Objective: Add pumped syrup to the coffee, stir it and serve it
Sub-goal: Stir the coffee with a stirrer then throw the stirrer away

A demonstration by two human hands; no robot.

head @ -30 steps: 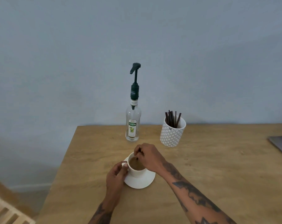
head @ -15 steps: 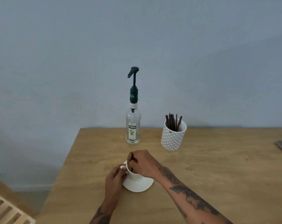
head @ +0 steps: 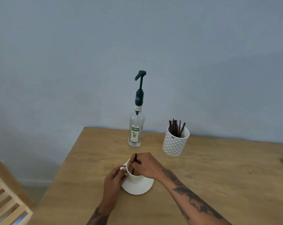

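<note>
Stirring step, head view. The right hand (head: 147,164) holds a dark stirrer (head: 135,161) in a narrow fingertip grip, pinched near its upper end so that the lower end dips into the coffee inside the white cup (head: 134,176). The left hand (head: 114,178) has its grip closed on the cup's handle, on the side away from the stirring grip, apparently to steady the cup against the stirrer's push. The cup stands on a white saucer (head: 140,187), which rests on the desk (head: 218,176). Beyond the stirring grip stands the syrup bottle (head: 136,132), upright, its pump head raised and untouched, which suggests that pumping is finished. Further to the right of that grip, a patterned holder (head: 175,143) keeps spare stirrers within reach. Serving appears not yet begun.
</note>
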